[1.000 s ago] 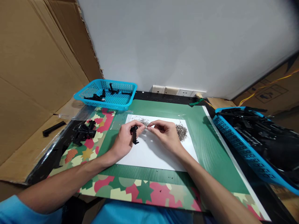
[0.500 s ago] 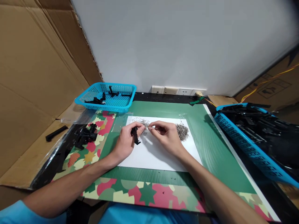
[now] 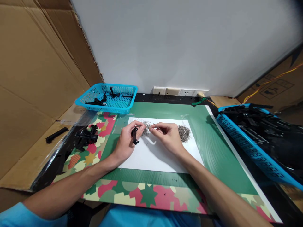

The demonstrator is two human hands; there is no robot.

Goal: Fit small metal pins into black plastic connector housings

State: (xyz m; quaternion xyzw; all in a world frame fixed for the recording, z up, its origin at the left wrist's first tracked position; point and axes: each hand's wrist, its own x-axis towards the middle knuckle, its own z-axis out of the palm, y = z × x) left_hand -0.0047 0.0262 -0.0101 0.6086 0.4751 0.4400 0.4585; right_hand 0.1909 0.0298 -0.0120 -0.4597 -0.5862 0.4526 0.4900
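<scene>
My left hand (image 3: 127, 142) is closed on a small black plastic part (image 3: 134, 136), held upright just above the white sheet (image 3: 156, 157). My right hand (image 3: 167, 135) pinches a thin metal spring (image 3: 154, 125) between thumb and forefinger, its tip a few centimetres right of the black part. Both hands hover over the sheet's far half. Two heaps of small metal springs lie on the sheet: one (image 3: 145, 129) between my hands, one (image 3: 184, 132) just right of my right hand.
A small blue basket (image 3: 129, 101) with a few black parts stands at the back left. A heap of black parts (image 3: 85, 137) lies on the patterned mat at left. A large blue basket (image 3: 248, 142) full of black parts sits at right. Cardboard walls in the left side.
My hands have drawn slightly apart and shifted a little toward the far edge. The black part sits a bit higher in my left hand. The view has barely moved.
</scene>
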